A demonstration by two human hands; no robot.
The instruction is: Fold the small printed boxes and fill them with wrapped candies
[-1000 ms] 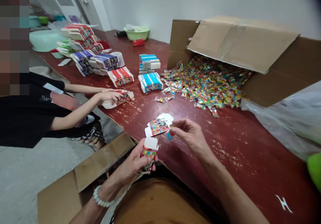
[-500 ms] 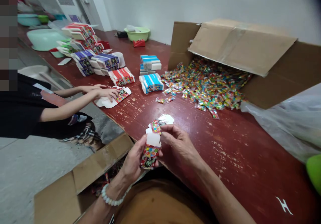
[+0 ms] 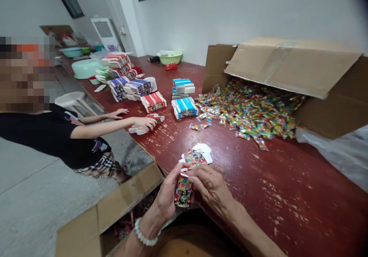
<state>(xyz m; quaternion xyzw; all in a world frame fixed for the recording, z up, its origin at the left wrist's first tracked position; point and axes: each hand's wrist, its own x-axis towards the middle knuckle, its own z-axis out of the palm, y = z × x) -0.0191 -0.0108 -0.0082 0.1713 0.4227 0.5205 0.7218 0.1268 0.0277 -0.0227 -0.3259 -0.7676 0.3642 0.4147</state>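
Close to the table's near edge, my left hand (image 3: 166, 197) is wrapped round a small printed candy box (image 3: 184, 196), red and black with colourful pictures, held upright. The fingers of my right hand (image 3: 211, 184) are closed at the top of that box, on its white-edged flap. What lies under those fingertips is hidden. Just beyond my hands, a flattened printed carton (image 3: 196, 157) with white flaps lies on the red table (image 3: 247, 188).
Wrapped candies (image 3: 247, 109) spill from a tipped cardboard box (image 3: 283, 67). Bundled blue cartons (image 3: 184, 107), red cartons (image 3: 153, 101) and purple cartons (image 3: 138, 87) stand farther back. Another person's hand (image 3: 145, 122) rests on a carton at left. An open cardboard box (image 3: 115, 199) sits below the edge.
My right fingers have come down onto the box top, and its raised white flap is now folded over. The other person's carton looks more covered by the hand. The view has shifted left and up.
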